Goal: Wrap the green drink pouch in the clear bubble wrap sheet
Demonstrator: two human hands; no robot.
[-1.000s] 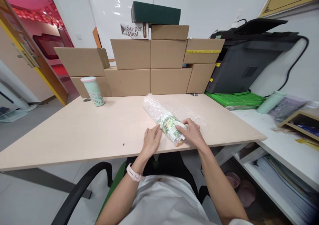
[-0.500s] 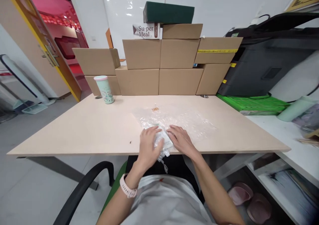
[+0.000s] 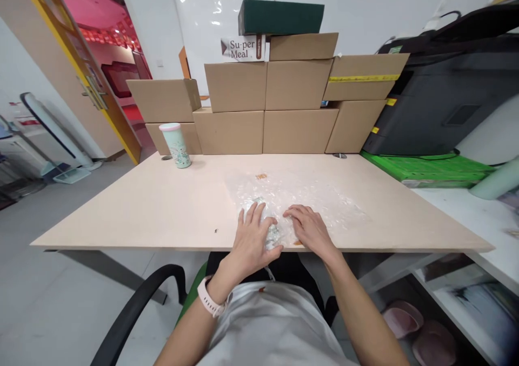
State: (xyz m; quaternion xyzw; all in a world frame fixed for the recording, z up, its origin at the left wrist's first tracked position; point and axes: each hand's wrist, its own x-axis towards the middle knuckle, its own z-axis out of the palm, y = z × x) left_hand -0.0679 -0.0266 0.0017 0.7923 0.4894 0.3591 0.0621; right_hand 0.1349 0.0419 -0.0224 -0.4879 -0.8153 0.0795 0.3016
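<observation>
Now the clear bubble-wrap sheet [image 3: 324,193] lies unrolled across the pale wooden desk [image 3: 141,209], so the roll is undone, with left hand [image 3: 253,241] and right hand [image 3: 310,231] flat, fingers spread, on the small green-printed wrapped bundle [image 3: 272,235].

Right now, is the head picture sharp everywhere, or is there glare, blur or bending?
Head view: the left hand, right hand and bubble wrap look sharp; the shelf at lower right is blurred; the white board shows glare; the door and outer boxes lean, as with a wide lens.
</observation>
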